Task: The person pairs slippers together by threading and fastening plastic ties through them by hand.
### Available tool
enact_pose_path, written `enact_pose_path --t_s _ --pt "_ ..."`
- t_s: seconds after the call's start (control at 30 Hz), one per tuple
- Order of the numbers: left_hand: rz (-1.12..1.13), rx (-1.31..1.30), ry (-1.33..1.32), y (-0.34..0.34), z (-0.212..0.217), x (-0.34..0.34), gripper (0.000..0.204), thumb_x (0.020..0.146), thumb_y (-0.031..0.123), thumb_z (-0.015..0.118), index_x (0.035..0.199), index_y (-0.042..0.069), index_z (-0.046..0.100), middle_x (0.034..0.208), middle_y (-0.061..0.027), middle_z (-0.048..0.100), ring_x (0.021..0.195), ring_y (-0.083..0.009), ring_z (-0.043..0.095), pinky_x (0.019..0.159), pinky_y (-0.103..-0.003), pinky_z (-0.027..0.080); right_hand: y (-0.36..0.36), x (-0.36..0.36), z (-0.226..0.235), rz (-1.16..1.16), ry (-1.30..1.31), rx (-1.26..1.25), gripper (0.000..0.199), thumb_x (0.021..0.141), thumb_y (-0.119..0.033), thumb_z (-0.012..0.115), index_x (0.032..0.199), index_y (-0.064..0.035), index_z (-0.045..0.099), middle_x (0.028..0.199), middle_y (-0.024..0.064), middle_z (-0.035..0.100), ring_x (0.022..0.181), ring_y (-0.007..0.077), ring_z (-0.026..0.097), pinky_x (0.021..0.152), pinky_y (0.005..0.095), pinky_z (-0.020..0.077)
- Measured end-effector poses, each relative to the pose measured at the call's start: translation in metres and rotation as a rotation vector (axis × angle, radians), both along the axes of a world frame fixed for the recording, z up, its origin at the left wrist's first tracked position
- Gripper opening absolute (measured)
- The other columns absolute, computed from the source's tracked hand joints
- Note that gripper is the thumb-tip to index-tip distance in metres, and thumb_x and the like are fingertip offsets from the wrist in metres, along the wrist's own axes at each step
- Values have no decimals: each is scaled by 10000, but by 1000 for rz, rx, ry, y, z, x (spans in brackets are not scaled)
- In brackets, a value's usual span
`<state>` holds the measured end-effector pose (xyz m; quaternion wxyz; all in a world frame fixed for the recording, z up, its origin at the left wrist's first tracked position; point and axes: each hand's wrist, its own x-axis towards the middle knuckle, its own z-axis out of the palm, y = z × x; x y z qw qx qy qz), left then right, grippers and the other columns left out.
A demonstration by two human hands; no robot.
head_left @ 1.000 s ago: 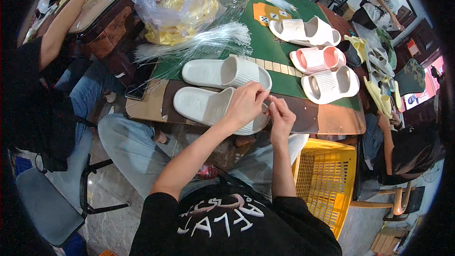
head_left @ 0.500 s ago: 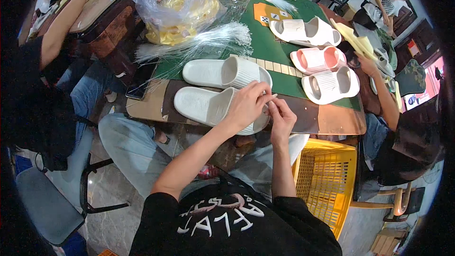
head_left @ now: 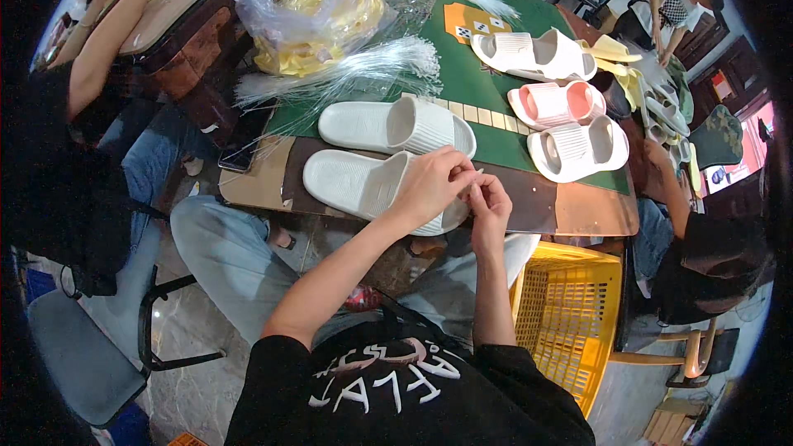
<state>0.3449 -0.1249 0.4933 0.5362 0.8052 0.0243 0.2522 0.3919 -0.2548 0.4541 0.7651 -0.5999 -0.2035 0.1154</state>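
Two white slide slippers lie side by side at the near edge of the table, a far slipper (head_left: 355, 125) and a near slipper (head_left: 343, 182). Above the toe end of the near one, my left hand (head_left: 431, 186) has its thumb and fingers pinched together, covering part of the strap. My right hand (head_left: 491, 206) is closed beside it, fingertips meeting those of the left. Something small and pale shows between the fingertips, too small to name. Further right lie a pink slipper (head_left: 533, 107), a white slipper (head_left: 557, 154) and another white slipper (head_left: 505, 54).
A clear bag of yellow pieces (head_left: 301, 54) and bundles of thin clear strands (head_left: 372, 66) lie on the green tabletop (head_left: 462, 83). A phone (head_left: 238, 157) rests at the left edge. A yellow crate (head_left: 613, 314) stands beside my right leg. Co-workers sit left, right and far right.
My fingertips have shifted slightly, still together over the near slipper. The right co-worker's hand has drawn back from a yellow piece, which now lies beyond the slippers.
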Motion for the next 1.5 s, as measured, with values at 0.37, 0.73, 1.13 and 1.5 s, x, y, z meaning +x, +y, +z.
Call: enact_pose_path --t_s 0.37,0.73,1.13,1.5 --pt "16 99 -1 0 -2 0 114 786 111 615 801 -1 601 763 -94 573 668 -226 587 588 -314 458 7 5 3 1 2 -57 53 877 -34 522 827 -18 525 753 -8 520 683 71 470 641 202 391" --pt "428 102 -137 53 -9 -34 239 868 -9 468 1082 11 573 1056 -125 585 879 -235 612 712 -306 516 8 12 13 -166 -541 -450 637 690 49 657 1266 -21 395 1158 111 519 1155 215 450 969 322 347" --pt "416 206 -62 47 -30 -58 325 786 -17 502 1107 17 544 1036 -153 583 997 -324 527 850 -398 429 36 21 20 -82 -541 -632 723 656 -31 674 1314 -64 377 988 102 563 898 249 554 854 324 421" --pt "644 338 -247 70 -31 -78 227 781 -40 537 985 33 609 954 -107 573 883 -303 535 747 -383 461 -29 100 61 -271 -349 -172 727 714 37 634 1351 -26 289 937 142 610 877 194 597 762 286 473"
